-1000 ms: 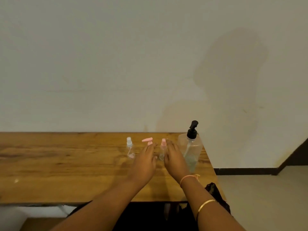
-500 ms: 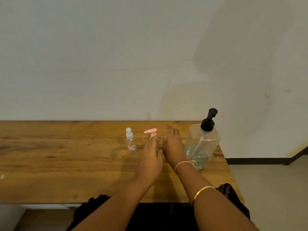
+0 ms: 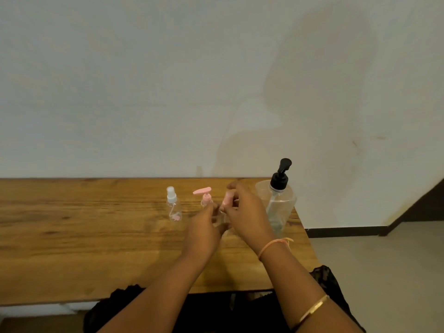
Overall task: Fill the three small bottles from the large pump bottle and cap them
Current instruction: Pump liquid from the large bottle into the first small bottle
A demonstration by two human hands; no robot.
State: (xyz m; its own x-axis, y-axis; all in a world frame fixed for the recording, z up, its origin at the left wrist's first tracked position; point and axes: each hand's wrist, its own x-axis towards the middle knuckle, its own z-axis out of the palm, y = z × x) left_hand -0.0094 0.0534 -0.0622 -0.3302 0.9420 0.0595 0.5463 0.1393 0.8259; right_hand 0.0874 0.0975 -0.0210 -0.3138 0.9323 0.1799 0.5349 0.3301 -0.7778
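Three small clear bottles stand in a row on the wooden table (image 3: 72,236). The left one (image 3: 173,207) has a white spray cap. The middle one (image 3: 205,198) carries a pink pump top. My left hand (image 3: 204,229) grips the body of the third small bottle (image 3: 219,218), and my right hand (image 3: 245,212) pinches its pink cap (image 3: 226,199). The large clear pump bottle (image 3: 278,205) with a black pump head stands just right of my right hand, part full of clear liquid.
The table's right edge runs just past the large pump bottle, with floor beyond it. A white wall rises behind the table. Dark cloth lies in my lap below the table's front edge.
Both hands have closed round the rightmost small bottle: the left hand now grips its body and the right hand pinches its pink cap. The camera view has shifted slightly.
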